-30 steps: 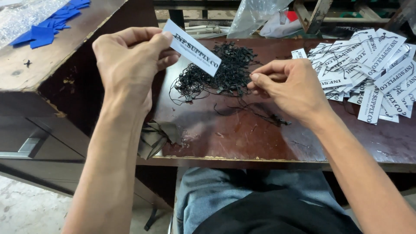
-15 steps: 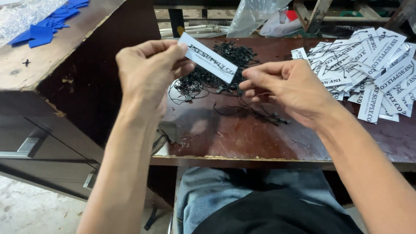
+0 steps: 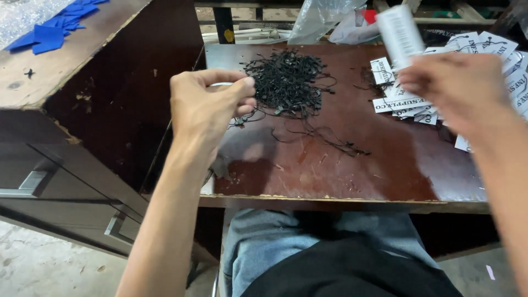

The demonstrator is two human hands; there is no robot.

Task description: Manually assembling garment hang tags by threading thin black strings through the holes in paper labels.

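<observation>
The dark red counter carries a heap of black strings at twelve o'clock and a spread of white tags at two o'clock. Your right hand lifts one blurred white tag above that spread, its grip pinching the tag. Your left hand, at ten o'clock, has its grip pressed together on a thin black string beside the heap.

blue cloth pieces: far left on cabinet top | clear plastic bag: far centre | drawer handle: near left
</observation>
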